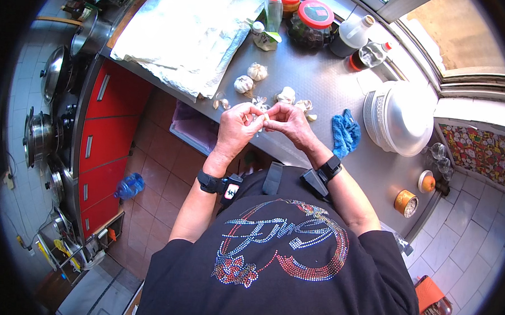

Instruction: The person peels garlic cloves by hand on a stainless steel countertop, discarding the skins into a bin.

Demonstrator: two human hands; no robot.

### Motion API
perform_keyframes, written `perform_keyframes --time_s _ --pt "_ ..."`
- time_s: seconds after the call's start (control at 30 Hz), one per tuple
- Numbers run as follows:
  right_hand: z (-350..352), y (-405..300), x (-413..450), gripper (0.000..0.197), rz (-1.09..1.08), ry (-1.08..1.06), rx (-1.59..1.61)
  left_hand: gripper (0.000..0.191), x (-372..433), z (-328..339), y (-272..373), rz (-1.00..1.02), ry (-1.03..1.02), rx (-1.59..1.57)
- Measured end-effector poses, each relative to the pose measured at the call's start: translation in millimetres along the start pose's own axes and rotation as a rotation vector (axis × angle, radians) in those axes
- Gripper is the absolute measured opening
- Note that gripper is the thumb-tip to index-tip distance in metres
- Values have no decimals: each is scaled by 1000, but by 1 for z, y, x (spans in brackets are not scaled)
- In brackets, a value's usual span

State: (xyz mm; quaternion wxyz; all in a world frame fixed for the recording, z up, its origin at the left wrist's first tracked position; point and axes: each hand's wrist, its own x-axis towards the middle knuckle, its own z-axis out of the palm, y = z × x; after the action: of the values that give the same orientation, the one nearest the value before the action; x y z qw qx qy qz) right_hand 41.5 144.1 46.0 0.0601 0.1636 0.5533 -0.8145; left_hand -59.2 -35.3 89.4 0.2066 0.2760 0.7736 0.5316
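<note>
Between the fingertips of my left hand and my right hand is a small garlic clove, mostly covered by the fingers. Both hands meet just above the front edge of the steel counter. Papery garlic skins lie right behind the fingertips. Two whole garlic bulbs, one nearer and one farther, sit beyond them. Another bulb rests behind my right hand, beside a broken-open piece of garlic and a loose clove. Some cloves lie left of my left hand.
A white cloth covers the counter's left part. Bottles and a red-lidded jar stand at the back. Rightward are a blue rag, stacked white baskets and a round tin. Below the edge is a bin.
</note>
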Motion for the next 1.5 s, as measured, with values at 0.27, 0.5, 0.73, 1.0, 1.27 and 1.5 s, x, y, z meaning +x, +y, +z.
perform_keyframes --time_s 0.27,0.5,0.73,1.0,1.27,1.5 --pt "0 5 -2 22 -16 -27 102 11 -4 8 -1 -50 28 -59" --pt "0 5 -6 24 -8 -34 142 12 -3 9 1 -42 12 -29" --pt "-3 -7 -3 30 13 -60 282 19 -7 11 -32 -130 106 -240" --pt "-4 2 -1 27 -103 15 120 13 -3 9 12 -81 40 -36" --pt "-4 8 4 21 -193 26 -56 20 -4 14 5 -156 54 -63" --pt "-1 2 2 18 -161 17 -15 16 -4 9 -10 -150 12 -111"
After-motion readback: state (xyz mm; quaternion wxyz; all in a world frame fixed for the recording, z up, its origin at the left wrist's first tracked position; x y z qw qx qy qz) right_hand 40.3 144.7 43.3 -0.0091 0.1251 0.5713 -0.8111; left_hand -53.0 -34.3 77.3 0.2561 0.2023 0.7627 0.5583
